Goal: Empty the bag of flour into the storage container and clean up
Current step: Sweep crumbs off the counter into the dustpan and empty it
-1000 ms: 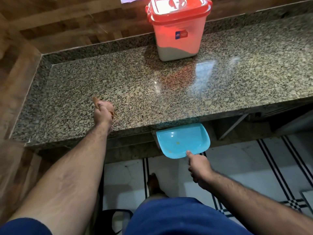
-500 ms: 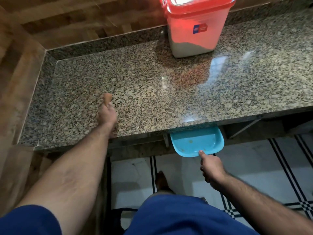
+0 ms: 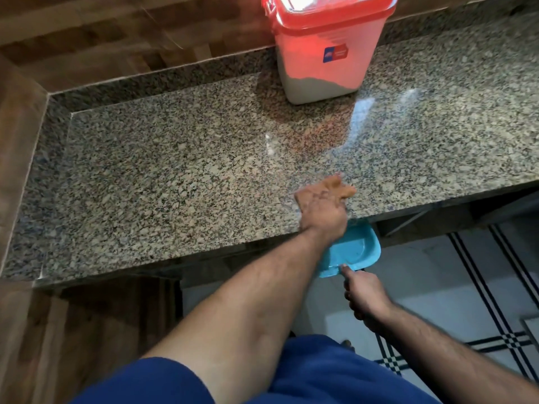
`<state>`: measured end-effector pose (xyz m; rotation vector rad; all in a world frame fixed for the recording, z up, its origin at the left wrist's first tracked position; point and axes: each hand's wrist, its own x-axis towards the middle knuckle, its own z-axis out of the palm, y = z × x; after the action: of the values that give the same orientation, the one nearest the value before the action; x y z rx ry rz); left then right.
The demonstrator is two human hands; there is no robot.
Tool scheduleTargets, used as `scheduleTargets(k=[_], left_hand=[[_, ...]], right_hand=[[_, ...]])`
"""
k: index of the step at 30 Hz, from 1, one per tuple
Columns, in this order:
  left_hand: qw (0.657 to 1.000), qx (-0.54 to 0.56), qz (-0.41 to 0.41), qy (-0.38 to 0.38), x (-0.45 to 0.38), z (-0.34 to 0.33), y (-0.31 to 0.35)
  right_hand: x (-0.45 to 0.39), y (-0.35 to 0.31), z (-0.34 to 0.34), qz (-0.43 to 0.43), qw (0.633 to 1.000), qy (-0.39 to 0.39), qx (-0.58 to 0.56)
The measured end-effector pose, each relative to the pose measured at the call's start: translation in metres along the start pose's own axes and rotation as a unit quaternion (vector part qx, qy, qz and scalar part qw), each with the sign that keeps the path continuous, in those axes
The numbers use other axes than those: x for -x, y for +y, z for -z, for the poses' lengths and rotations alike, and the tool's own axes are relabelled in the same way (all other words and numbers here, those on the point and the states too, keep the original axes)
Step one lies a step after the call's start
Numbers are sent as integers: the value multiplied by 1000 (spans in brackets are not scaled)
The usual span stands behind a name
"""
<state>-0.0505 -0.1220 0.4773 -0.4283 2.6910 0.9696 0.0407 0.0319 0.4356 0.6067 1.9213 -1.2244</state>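
**Q:** Head view. What occupies the counter?

**A:** A speckled granite countertop (image 3: 175,176) runs from a wood-panelled wall (image 3: 87,33) at the rear to a front edge over a tiled floor (image 3: 466,281) with dark crossing lines. The storage container (image 3: 325,51) stands upright at the rear of the counter, near the wall. It is translucent, with a red lid (image 3: 329,8) seated on top and a small label on its front. Pale flour (image 3: 315,87) fills only its lowest part.

**Q:** Where is the left hand, and how is it set?

**A:** The left hand (image 3: 323,201) lies on the granite close to the front edge, palm down and fingers spread flat. It is blurred. Nothing is visibly gripped in it; what may lie beneath the palm cannot be told.

**Q:** And the right hand?

**A:** The right hand (image 3: 364,295) is below counter level, fingers curled around the rear end of a blue dustpan (image 3: 355,247), index finger extended along it. The handle itself is hidden within the fist.

**Q:** How does the dustpan sit relative to the counter?

**A:** Its open mouth is tucked just under the granite's front edge, directly below the left hand; the left forearm crosses over its left portion. Whether pan and stone touch cannot be told.

**Q:** Anything else in the lower field?

**A:** Blue clothing (image 3: 320,374) fills the bottom of the view.
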Motion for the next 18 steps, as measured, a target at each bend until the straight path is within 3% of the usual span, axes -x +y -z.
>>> scheduleTargets(k=[4, 7, 12, 14, 18], left_hand=[[995, 103, -2, 6, 20, 32, 30], [980, 175, -42, 81, 38, 73, 10], [960, 27, -79, 268, 63, 110, -76], [948, -38, -17, 314, 69, 108, -110], [935, -124, 166, 288, 62, 59, -146]], right_hand=[[2, 7, 14, 0, 1000, -4, -1], [3, 11, 19, -8, 1000, -13, -3], [3, 11, 31, -12, 1000, -4, -7], [3, 11, 39, -7, 1000, -3, -8], [2, 12, 54, 2, 1000, 14, -11]])
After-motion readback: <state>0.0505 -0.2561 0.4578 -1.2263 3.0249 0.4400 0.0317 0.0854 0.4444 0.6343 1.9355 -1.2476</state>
